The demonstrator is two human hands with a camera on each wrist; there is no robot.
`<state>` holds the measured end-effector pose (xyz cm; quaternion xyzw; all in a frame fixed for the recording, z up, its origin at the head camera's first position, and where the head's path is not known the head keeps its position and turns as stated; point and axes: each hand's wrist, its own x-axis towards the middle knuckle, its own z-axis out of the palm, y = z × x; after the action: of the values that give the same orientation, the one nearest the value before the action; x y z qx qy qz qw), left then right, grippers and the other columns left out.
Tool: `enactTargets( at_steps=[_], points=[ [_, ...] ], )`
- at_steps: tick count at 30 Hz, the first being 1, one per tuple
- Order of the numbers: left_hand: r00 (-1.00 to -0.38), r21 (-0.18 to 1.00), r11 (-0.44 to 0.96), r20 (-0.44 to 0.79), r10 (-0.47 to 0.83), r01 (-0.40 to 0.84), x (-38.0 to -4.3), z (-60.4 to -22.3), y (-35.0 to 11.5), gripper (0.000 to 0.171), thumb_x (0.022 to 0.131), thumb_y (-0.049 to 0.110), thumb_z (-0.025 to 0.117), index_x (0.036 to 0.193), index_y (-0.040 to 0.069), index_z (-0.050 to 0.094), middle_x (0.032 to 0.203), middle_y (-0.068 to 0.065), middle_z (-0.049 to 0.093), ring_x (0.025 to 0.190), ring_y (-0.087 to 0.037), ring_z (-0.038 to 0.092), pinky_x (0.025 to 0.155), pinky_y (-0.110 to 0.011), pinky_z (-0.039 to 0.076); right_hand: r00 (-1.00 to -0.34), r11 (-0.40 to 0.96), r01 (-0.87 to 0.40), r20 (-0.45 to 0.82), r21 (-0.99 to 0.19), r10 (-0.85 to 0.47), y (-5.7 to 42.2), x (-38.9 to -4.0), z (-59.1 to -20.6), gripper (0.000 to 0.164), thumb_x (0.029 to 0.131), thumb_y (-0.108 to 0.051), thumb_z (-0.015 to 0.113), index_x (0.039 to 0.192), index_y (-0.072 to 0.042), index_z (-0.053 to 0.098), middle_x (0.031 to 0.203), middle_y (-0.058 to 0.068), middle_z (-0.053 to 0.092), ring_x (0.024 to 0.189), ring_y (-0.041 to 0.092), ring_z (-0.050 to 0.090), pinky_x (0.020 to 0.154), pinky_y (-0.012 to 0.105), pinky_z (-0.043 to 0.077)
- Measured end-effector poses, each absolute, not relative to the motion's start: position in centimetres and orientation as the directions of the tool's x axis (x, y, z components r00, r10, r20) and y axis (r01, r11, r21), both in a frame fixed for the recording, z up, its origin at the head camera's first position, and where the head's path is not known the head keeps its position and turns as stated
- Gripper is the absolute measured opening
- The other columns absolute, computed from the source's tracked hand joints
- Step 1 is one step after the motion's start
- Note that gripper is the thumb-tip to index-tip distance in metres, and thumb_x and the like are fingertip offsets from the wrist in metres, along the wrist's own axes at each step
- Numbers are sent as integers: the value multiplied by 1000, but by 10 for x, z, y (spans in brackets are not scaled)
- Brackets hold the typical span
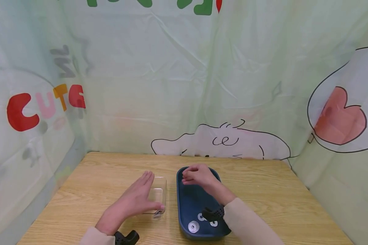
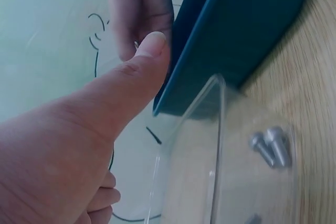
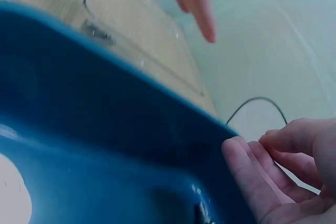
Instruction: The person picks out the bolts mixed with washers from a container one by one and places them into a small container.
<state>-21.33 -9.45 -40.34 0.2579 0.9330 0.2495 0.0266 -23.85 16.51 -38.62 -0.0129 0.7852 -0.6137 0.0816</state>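
Observation:
My left hand hovers over a clear plastic box, its fingers straight and its thumb spread apart. Several silvery bolts lie inside the box in the left wrist view. Above the far end of a dark blue bin is my right hand, thumb and fingertips brought together. A small metal glint shows at those fingertips in the left wrist view; the fingers hide most of the piece. White washers lie in the bin's near end. Small shiny metal parts sit in its far corner.
Both containers stand side by side on a wooden table, the clear box left of the bin. A printed curtain hangs behind the table and along its sides. Black wrist cameras are strapped on both arms.

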Motion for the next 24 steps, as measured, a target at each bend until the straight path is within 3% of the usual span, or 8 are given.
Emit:
enactTargets(
  at_steps=[11, 24],
  points=[
    [-832, 495, 711, 45, 553, 499, -212, -402, -66, 118, 73, 68, 75, 154, -3, 27, 163, -20, 22, 153, -35, 18, 122, -54, 25, -987, 338, 161, -151, -927, 56, 185, -241, -400, 23, 95, -3, 60, 111, 11, 67, 101, 25, 71, 80, 21, 73, 75, 32, 62],
    [-770, 465, 680, 5, 638, 567, -201, -406, -37, 117, 74, 73, 69, 155, 1, 26, 165, -15, 22, 154, -30, 19, 121, -50, 28, -984, 435, 174, -145, -883, 99, 190, -244, -418, 20, 96, -3, 60, 106, 11, 70, 91, 21, 72, 76, 23, 73, 74, 34, 62]
  ],
)
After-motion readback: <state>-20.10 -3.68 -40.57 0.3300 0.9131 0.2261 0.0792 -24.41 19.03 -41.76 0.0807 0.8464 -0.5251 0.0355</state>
